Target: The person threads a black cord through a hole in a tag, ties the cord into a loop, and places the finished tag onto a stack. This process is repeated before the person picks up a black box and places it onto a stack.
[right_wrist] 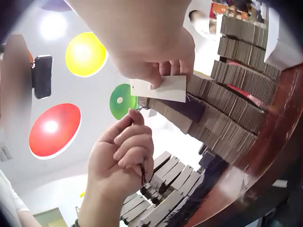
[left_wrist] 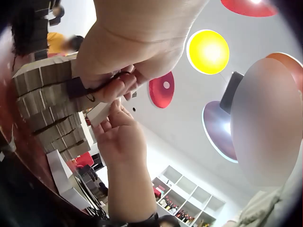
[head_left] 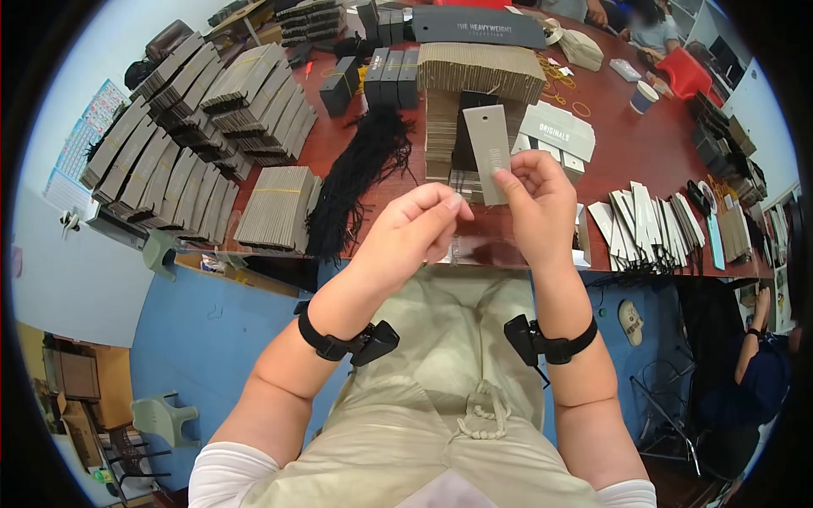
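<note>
My right hand pinches a pale hang tag between thumb and fingers; it is printed "ORIGINALS" and has a small hole at its upper end. A dark tag shows just behind it, partly hidden by it. My left hand is beside the tag, fingers curled and thumb against the index finger. Those fingers hold a thin black cord, which shows at the curled fingers and near the fingertips in the right wrist view. Straight ahead stands a tall stack of tags.
A bundle of black cords lies left on the red table, beside a banded tag stack. More banded stacks fill the far left. Right are a box of "ORIGINALS" tags, fanned strung tags and a paper cup.
</note>
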### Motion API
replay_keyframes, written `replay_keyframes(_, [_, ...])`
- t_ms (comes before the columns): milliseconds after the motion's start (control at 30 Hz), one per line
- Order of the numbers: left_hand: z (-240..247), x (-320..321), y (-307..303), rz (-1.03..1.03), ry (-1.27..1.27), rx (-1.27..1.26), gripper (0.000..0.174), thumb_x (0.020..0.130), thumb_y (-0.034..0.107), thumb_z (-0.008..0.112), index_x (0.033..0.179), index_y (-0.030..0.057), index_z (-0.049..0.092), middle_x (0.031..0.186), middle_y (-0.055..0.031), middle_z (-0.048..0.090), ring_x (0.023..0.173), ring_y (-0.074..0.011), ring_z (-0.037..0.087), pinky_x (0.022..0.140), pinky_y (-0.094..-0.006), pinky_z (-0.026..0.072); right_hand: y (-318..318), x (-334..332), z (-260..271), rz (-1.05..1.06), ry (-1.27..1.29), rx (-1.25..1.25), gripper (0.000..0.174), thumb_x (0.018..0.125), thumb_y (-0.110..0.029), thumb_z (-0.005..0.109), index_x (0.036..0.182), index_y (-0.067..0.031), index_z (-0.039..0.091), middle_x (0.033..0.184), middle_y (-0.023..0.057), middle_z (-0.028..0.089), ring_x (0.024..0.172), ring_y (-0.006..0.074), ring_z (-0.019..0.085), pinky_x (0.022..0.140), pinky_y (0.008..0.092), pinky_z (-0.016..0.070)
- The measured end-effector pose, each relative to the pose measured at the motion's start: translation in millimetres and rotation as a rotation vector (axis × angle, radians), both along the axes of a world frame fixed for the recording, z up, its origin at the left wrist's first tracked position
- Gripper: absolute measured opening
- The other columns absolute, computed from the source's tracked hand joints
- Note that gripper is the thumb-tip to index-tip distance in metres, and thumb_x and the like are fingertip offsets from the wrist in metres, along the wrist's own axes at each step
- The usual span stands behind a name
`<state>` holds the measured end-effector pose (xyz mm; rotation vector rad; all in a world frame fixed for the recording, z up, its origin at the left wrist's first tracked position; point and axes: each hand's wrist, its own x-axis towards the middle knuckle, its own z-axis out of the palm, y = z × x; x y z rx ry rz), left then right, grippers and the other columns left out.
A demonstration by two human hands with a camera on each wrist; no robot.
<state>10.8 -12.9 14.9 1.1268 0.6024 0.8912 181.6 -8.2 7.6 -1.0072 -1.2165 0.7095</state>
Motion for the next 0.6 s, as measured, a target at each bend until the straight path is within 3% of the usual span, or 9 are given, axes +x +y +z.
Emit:
replay_keyframes(67, [7.3,1.7,-1.4,0.044,0.055,0.205,0.021,0.095,0.022,0.046,0.087,0.0055,0.056,0.060,0.0085,0.039,0.050,-0.0012,0.029,0.045,-0.0186,0.0244,1.9,-1.5,-2.5,0.085,0.054,-0.069,0.012,0.082,0.000,0.062,0.090,0.0020,0.054,0.081,0.0040,0.060,0.074,0.0077,0.057,0.065,0.0208,0.0466])
replay_keyframes(167, [32.7,3.6,3.1,0.015,0.044,0.259,0.021,0.094,0.021,0.047,0.085,0.0055,0.058,0.061,0.0092,0.040,0.052,0.0001,0.030,0.046,-0.0180,0.0247,0.5,-5.2,-1.7,0.093,0.075,-0.104,0.013,0.082,-0.001,0.062,0.091,0.0021,0.053,0.081,0.0038,0.060,0.073,0.0074,0.057,0.065,0.0204,0.0464])
replay_keyframes(500, [25.5,14.4,37.7,0.122,0.063,0.017,0.018,0.093,0.018,0.047,0.084,0.0045,0.054,0.060,0.0075,0.036,0.048,-0.0015,0.025,0.043,-0.0186,0.0190,5.2,-4.7,-7.2,0.054,0.033,-0.083,0.018,0.080,-0.006,0.066,0.090,0.0012,0.053,0.080,0.0043,0.060,0.072,0.0088,0.057,0.064,0.0205,0.0463])
replay_keyframes(600, [19.2,8.2,39.4,0.050,0.011,-0.002,0.019,0.093,0.020,0.047,0.082,0.0055,0.053,0.060,0.0068,0.037,0.047,-0.0014,0.025,0.043,-0.0186,0.0191,4.5,-15.1,5.6,-0.184,-0.182,0.032,0.025,0.076,-0.010,0.070,0.091,0.0013,0.054,0.080,0.0087,0.060,0.072,0.0144,0.058,0.066,0.0246,0.0479])
